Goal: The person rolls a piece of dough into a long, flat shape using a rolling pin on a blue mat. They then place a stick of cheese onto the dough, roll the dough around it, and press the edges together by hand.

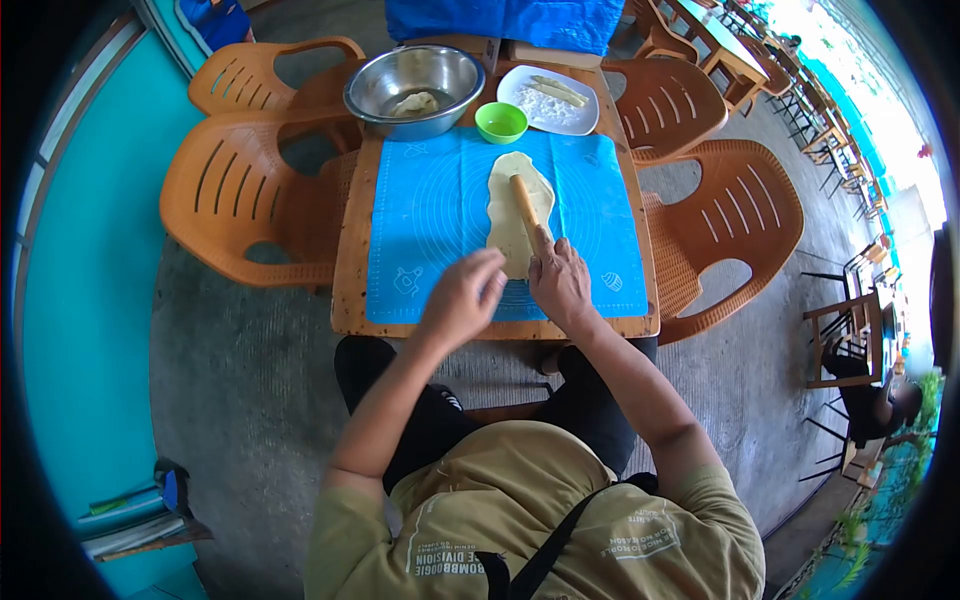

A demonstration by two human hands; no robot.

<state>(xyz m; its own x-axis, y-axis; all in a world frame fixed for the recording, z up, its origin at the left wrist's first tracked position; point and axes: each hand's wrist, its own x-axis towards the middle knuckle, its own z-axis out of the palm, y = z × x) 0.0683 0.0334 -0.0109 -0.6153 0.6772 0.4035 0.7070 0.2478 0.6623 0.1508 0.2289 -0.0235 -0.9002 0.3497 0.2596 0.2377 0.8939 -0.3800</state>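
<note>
A long, flat sheet of pale dough (507, 210) lies on the blue mat (430, 215). My right hand (560, 280) holds the near end of a wooden rolling pin (524, 203), which rests at a slant along the dough. My left hand (468, 292) is beside the near left edge of the dough, away from the pin, with its fingers curled and slightly blurred; whether anything is between them is hidden.
Beyond the mat are a metal bowl (458, 86) with a dough lump, a green bowl (501, 122) and a white plate (583, 120) with powder and dough strips. Orange chairs flank the wooden table (352, 290). A person (868, 405) is at the far right.
</note>
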